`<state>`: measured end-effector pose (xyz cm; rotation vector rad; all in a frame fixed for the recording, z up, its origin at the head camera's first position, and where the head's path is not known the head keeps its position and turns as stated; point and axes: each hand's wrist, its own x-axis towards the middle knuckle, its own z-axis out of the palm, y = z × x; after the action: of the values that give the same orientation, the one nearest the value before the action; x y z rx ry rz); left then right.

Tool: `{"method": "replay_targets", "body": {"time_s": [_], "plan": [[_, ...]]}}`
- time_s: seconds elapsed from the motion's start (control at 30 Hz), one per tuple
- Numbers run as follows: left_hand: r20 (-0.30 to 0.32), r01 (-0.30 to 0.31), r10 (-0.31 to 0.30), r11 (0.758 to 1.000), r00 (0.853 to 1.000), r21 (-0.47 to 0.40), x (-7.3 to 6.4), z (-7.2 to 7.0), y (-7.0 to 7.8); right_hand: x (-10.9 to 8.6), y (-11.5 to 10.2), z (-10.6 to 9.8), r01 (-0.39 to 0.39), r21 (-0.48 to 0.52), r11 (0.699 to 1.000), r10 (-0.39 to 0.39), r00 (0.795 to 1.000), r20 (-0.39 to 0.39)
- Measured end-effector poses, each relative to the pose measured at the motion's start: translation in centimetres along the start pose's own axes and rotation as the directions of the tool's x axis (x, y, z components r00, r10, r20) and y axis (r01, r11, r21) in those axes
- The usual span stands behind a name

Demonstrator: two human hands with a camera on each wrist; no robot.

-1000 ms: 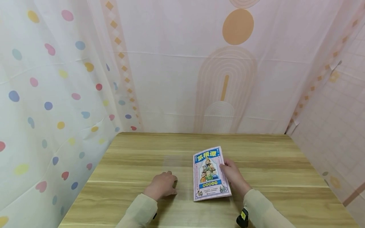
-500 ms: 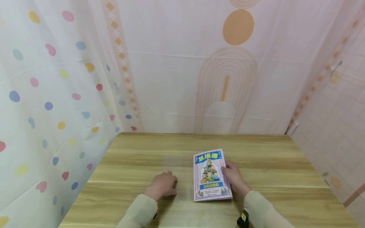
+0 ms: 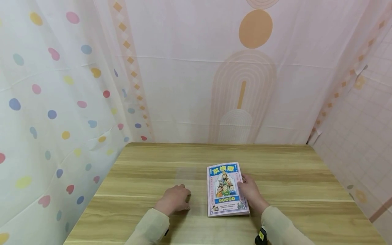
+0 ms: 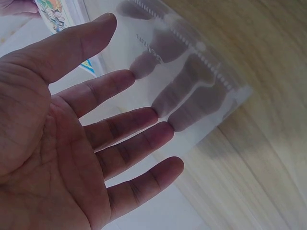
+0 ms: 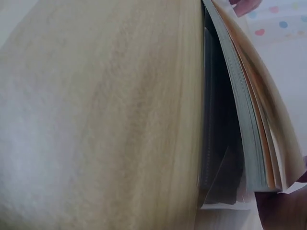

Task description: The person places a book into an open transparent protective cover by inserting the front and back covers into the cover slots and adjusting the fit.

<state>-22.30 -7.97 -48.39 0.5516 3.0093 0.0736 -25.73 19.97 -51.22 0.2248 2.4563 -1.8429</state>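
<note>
A paperback book (image 3: 225,190) with a blue-and-pink cover and cartoon figures is seen right of the middle of the table. My right hand (image 3: 251,190) grips its right edge, the thumb on the cover. The right wrist view shows the page edges of the book (image 5: 244,110) above a glossy clear sheet (image 5: 218,124). My left hand (image 3: 174,199) lies left of the book with its fingers spread and slightly bent. In the left wrist view, its fingertips touch a clear plastic bag (image 4: 192,136) with a dotted strip along one edge, which mirrors the fingers.
A wood-grain table (image 3: 291,177) spreads under both hands. Patterned curtains (image 3: 183,95) hang behind it and along both sides. A small black device with a yellow label (image 3: 261,234) is at the right wrist.
The top edge of the book has tipped down toward the table, and its cover looks flatter. My right hand has sunk slightly with it, while the left hand has stayed still.
</note>
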Motion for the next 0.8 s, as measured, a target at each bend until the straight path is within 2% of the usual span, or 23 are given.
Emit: {"method": "replay_targets", "body": {"time_s": [0.27,0.8], "plan": [[0.007,0.007,-0.007,1.0,1.0,-0.003,0.04,-0.1,0.03,-0.37,0.08,0.12,0.028,-0.069,0.997,-0.029,1.0,-0.012],[0.02,0.013,-0.013,1.0,1.0,-0.001,-0.04,-0.27,0.03,-0.88,0.17,0.17,-0.013,-0.036,0.999,0.012,0.999,-0.036]]}}
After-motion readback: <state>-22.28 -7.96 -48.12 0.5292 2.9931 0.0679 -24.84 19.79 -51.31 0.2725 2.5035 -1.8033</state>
